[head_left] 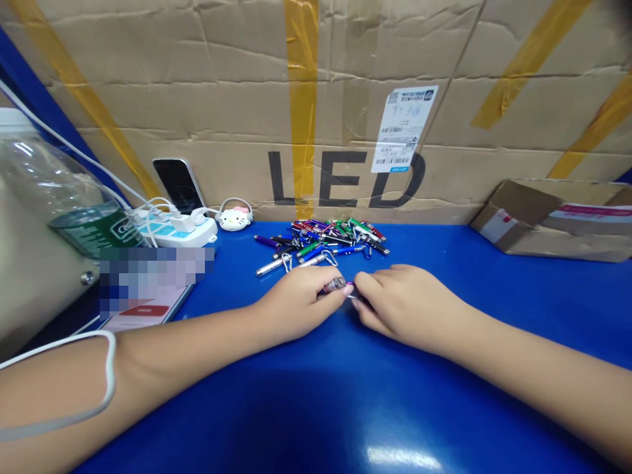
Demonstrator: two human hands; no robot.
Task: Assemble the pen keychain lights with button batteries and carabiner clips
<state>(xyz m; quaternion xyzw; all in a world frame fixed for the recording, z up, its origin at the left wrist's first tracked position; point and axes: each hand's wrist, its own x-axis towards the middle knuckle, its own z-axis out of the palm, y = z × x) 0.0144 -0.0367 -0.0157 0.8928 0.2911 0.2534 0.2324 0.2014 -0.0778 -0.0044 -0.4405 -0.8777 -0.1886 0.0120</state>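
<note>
My left hand (301, 303) is closed, thumb against fingers, around a small brownish, partly see-through piece (334, 284); its exact kind I cannot make out. Facing it, my right hand (407, 299) is pinched shut at the fingertips. Between the two hands a bit of a purple ring or clip (349, 284) and a thin white sliver show, mostly covered by my fingers. Just beyond my hands lies a pile of small metal keychain penlights (320, 237) in blue, purple, green, red, black and silver, several with little snap clips.
A blue table (316, 395) carries everything. Behind stands a large cardboard box (237, 118) marked LED. At left are a power strip (197, 232), phones (178, 185), a white cat-shaped item (236, 218) and a plastic bottle (89, 220). A small carton (557, 224) sits right. A white cable crosses my left forearm.
</note>
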